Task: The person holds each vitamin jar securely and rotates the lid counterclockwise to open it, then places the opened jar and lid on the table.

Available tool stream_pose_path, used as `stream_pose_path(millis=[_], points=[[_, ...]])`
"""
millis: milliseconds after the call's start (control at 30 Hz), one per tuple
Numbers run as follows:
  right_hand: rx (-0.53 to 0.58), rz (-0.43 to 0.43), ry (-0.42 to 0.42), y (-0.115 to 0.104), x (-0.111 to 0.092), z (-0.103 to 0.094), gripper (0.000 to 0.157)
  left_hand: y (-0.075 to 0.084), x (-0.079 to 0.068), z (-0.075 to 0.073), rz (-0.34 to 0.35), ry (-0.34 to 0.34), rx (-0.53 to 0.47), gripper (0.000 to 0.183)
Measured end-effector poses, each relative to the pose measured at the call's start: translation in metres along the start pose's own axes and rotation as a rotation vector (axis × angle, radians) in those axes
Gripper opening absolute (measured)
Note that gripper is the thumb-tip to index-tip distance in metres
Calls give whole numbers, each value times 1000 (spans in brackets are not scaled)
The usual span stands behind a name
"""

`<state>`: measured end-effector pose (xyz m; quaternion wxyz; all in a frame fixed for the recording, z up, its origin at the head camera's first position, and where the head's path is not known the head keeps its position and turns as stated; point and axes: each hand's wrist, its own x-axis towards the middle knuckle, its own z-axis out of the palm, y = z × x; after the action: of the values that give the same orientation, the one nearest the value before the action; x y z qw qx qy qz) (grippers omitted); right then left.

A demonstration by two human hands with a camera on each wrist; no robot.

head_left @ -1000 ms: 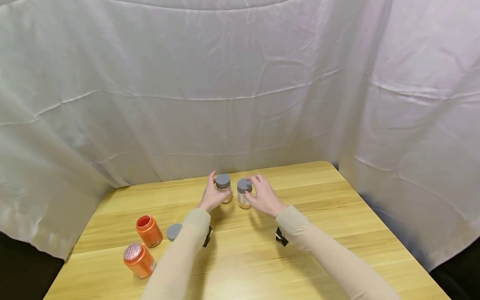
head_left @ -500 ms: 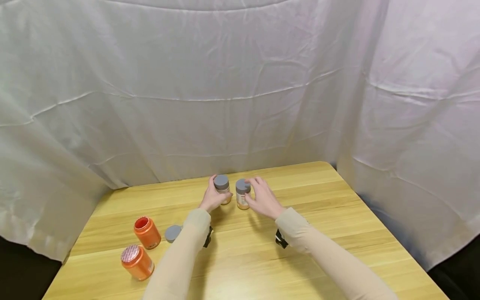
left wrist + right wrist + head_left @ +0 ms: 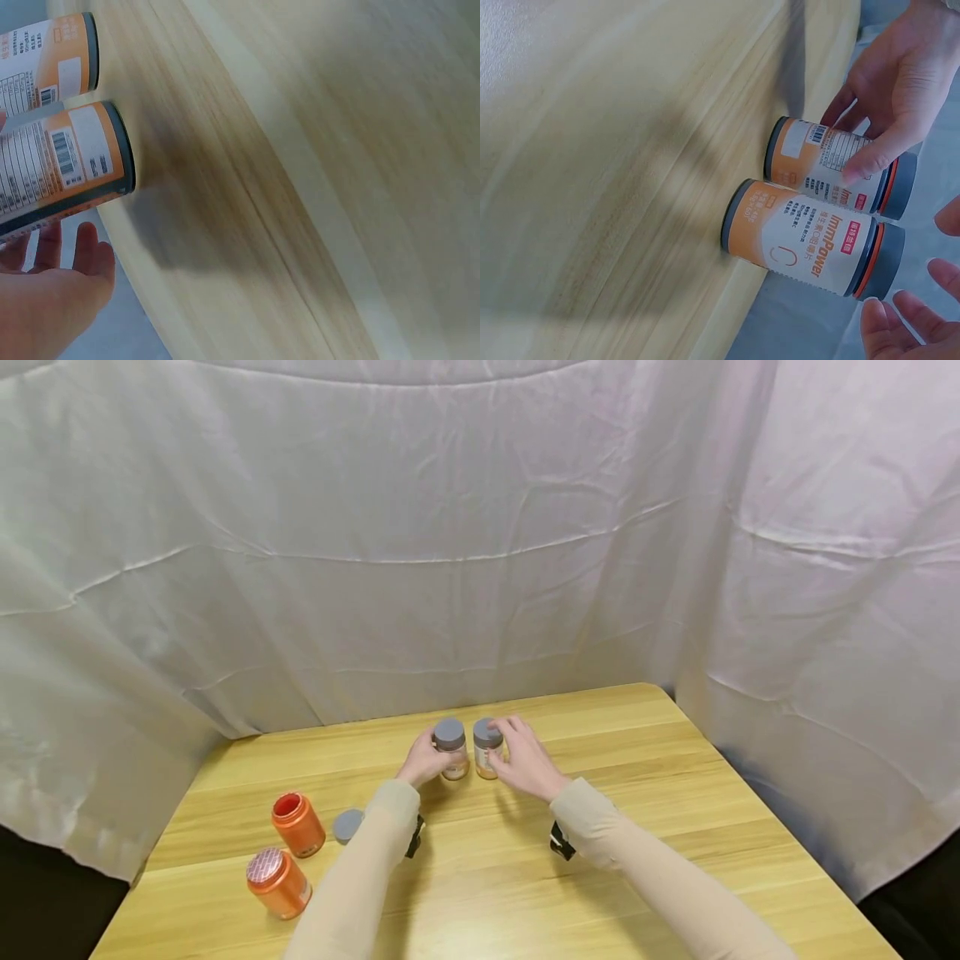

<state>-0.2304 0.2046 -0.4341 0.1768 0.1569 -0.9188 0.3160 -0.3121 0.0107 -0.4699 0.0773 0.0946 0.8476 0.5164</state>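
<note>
Two vitamin bottles with grey lids stand side by side near the table's back edge. My left hand [image 3: 425, 762] grips the left vitamin bottle [image 3: 451, 735], thumb across its label [image 3: 832, 154] and fingers behind. Close on its right is the other vitamin bottle [image 3: 486, 732], whose front reads "ImmPower" [image 3: 810, 236] in the right wrist view. Around that bottle's lid my right hand [image 3: 527, 766] is spread, with fingertips right at the lid and thumb apart from it. From the left wrist, the gripped bottle [image 3: 71, 161] shows a barcode.
At the table's left are an orange jar without a lid [image 3: 298, 831] and an orange jar with a foil-sealed top [image 3: 281, 887]. A loose grey lid [image 3: 347, 825] lies beside the left forearm. Pale curtains [image 3: 420, 610] hang behind the table [image 3: 510, 877].
My left hand has closed around the left bottle and brought it slightly toward me and to the right. My right hand has hardly moved.
</note>
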Motion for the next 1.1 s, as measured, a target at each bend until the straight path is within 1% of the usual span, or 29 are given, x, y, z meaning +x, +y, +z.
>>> stream_pose_path(millis=[133,267,400,500,633,700,867,967,1100], points=[[17,-5,10,0,-1,1,42,0,-2,1,3,-29,-21,69],[32,0,12,0,-2,2,43,1,-6,-1,12,-56,-11,75],[36,8,8,2,-3,4,43,0,-11,-2,7,-84,-11,81],[39,3,17,3,-4,5,43,-3,-13,-2,13,-110,-26,84],[49,2,34,3,-6,6,42,-4,-16,-2,44,-131,-40,86],[50,4,43,4,-6,7,41,-4,-16,-1,43,-139,-54,87],[53,5,69,4,-8,8,41,-5,-19,2,38,-158,-64,83],[62,3,90,3,-9,8,42,-5,-22,2,49,-163,-35,78],[103,-10,122,4,-12,9,41,-5,-26,1,51,-164,13,68]])
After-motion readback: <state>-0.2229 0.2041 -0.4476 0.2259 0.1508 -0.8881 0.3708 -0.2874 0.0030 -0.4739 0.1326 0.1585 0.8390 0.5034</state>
